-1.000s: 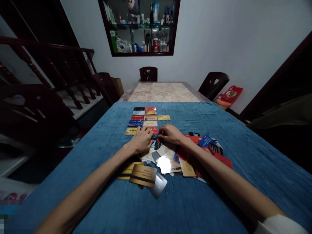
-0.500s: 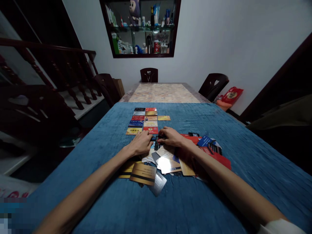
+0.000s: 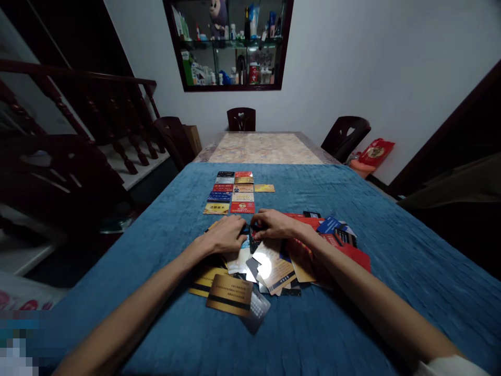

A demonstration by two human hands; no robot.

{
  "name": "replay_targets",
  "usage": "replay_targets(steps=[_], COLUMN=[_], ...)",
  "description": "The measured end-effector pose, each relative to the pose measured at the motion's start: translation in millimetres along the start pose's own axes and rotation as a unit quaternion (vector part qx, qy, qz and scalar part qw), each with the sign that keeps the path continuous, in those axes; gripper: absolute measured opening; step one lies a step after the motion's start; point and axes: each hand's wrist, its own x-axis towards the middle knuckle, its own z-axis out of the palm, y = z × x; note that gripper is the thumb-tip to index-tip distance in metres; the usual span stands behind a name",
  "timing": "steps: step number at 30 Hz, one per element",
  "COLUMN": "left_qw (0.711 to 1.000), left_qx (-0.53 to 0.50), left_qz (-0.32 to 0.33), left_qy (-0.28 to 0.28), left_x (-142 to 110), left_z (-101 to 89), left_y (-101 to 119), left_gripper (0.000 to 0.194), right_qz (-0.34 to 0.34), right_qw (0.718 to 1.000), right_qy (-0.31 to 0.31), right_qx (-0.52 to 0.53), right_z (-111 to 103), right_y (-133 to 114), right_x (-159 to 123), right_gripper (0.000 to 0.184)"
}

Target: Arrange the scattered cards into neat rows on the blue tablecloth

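Observation:
My left hand [image 3: 226, 233] is low over a heap of loose plastic cards, fingers bent and pressed together on a dark blue card's edge. Close beside it, my right hand [image 3: 275, 224] pinches a black card [image 3: 253, 245] with red on it. In front of both hands lie a shiny cream card [image 3: 279, 271] with a bright glare, a white card [image 3: 238, 261], a brown-gold card [image 3: 229, 294] with a dark stripe and a silver card [image 3: 258, 312]. Under the hands, part of the heap is hidden.
Beyond the hands, cards stand in two columns, among them a yellow card [image 3: 216, 208] and a red card [image 3: 242, 207]; a gold card [image 3: 264, 188] lies to their right. Red sleeves [image 3: 354, 256] and a blue card [image 3: 329, 225] are at right. A blue cloth [image 3: 164, 292] covers the table.
Both hands have drawn slightly nearer to me. Cards at the heap's front have slid towards me, and the cream card has turned. The columns look the same.

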Motion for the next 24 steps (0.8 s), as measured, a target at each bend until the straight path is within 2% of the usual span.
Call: replay_targets(steps=[8,14,19,24], left_qw=[0.997,0.993,0.993,0.991], left_qx=[-0.071,-0.109,-0.116,-0.133], left_qz=[0.007,0.004,-0.006,-0.023], left_qy=[0.016,0.048,0.021,0.004], left_x=[3.0,6.1,2.1,3.2], left_z=[5.0,3.2,-3.2,-1.1], left_y=[-8.4,-24.2,-27.5,-26.3], left_gripper=[0.017,0.019,0.024,0.025], right_qz=[-0.015,-0.019,-0.028,-0.048], right_qw=[0.999,0.998,0.997,0.996], right_qy=[0.004,0.039,0.061,0.051], right_qx=[0.042,0.036,0.047,0.045], right_z=[-0.5,-1.5,-1.5,3.4], right_y=[1.9,0.1,-1.2,-4.5], right_x=[1.1,1.7,2.5,4.0], right_gripper=[0.020,0.019,0.018,0.017])
